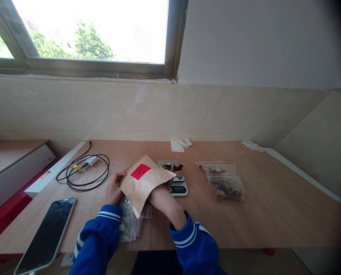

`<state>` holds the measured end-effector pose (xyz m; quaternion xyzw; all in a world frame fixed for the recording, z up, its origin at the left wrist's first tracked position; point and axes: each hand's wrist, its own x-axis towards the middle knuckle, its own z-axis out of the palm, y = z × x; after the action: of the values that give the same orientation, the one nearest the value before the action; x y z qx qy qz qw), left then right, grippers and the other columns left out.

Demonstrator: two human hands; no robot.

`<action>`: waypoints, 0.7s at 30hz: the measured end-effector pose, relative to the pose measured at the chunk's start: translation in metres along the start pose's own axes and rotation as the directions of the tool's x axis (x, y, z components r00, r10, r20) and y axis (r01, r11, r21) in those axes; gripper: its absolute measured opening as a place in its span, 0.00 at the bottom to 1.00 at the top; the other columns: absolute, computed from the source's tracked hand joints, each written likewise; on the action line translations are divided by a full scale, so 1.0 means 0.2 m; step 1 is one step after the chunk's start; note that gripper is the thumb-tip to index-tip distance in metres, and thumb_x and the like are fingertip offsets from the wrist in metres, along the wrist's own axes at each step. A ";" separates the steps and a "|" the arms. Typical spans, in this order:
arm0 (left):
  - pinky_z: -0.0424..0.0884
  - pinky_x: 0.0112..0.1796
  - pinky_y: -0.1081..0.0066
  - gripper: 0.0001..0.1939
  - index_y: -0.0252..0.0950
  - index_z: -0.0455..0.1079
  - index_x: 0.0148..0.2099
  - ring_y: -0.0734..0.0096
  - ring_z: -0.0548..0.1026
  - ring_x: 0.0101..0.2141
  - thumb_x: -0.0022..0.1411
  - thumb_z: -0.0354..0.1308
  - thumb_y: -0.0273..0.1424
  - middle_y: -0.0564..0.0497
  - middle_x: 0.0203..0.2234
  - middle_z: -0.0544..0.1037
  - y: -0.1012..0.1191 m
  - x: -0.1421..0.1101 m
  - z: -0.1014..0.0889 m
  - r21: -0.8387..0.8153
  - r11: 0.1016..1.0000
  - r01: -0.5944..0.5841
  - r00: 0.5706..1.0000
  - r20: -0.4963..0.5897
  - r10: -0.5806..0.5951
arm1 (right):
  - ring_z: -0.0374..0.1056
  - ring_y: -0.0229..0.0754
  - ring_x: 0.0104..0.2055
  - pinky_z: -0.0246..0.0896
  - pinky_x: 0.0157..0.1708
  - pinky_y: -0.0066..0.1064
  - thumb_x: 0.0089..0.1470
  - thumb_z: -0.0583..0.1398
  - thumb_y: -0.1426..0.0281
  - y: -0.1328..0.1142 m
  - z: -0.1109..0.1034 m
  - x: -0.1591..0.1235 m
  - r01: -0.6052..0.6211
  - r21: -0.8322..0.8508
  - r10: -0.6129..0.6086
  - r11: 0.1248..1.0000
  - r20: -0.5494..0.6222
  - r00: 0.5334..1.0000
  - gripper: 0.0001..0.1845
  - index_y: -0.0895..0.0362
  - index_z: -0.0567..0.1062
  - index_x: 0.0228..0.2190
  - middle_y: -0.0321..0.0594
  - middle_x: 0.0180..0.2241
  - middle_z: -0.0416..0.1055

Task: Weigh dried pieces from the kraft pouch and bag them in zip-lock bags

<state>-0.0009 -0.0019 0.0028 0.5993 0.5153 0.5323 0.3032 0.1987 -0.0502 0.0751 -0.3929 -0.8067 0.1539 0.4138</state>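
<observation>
My left hand (114, 191) is closed on the left edge of a brown paper pouch (146, 181) with a red label (140, 171). My right hand is inside the pouch's open end, so only the wrist (166, 202) shows and its fingers are hidden. Just behind the pouch sits a small kitchen scale (176, 179) with dark dried pieces on its platform. Under the pouch and my left forearm lies a pile of clear zip bags (130, 225).
Two clear zip bags of dried herbs (223, 181) lie to the right on the wooden table (273, 206). A phone (46, 235) lies at the front left, a coiled black cable with a white charger (84, 170) behind it. Crumpled paper (181, 144) rests by the wall.
</observation>
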 end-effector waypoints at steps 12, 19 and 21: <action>0.67 0.49 0.55 0.18 0.35 0.67 0.40 0.57 0.73 0.45 0.45 0.64 0.33 0.44 0.41 0.76 -0.03 0.00 0.00 -0.031 0.999 -0.010 1.000 -0.010 0.010 | 0.69 0.46 0.50 0.63 0.50 0.37 0.54 0.55 0.78 -0.11 -0.24 -0.08 -0.144 0.113 0.117 0.983 0.214 0.970 0.17 0.54 0.75 0.44 0.43 0.45 0.74; 0.67 0.47 0.57 0.18 0.35 0.67 0.40 0.59 0.73 0.43 0.46 0.63 0.33 0.45 0.41 0.76 -0.03 0.00 0.00 -0.002 1.000 -0.029 1.000 -0.002 0.029 | 0.69 0.41 0.47 0.64 0.48 0.33 0.54 0.57 0.76 -0.13 -0.37 -0.15 -0.153 0.199 0.138 0.968 0.086 0.987 0.14 0.52 0.75 0.42 0.39 0.44 0.73; 0.68 0.47 0.58 0.17 0.35 0.67 0.40 0.59 0.74 0.42 0.47 0.63 0.33 0.45 0.40 0.76 -0.03 0.00 0.00 0.011 1.000 -0.016 1.000 -0.010 0.016 | 0.70 0.41 0.46 0.65 0.47 0.34 0.55 0.57 0.74 -0.12 -0.40 -0.17 -0.157 0.224 0.154 0.962 0.034 0.988 0.14 0.52 0.74 0.43 0.39 0.43 0.73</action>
<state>-0.0032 -0.0001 -0.0031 0.6022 0.5151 0.5350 0.2929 0.2615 -0.0976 0.1182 -0.4040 -0.7539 0.2801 0.4359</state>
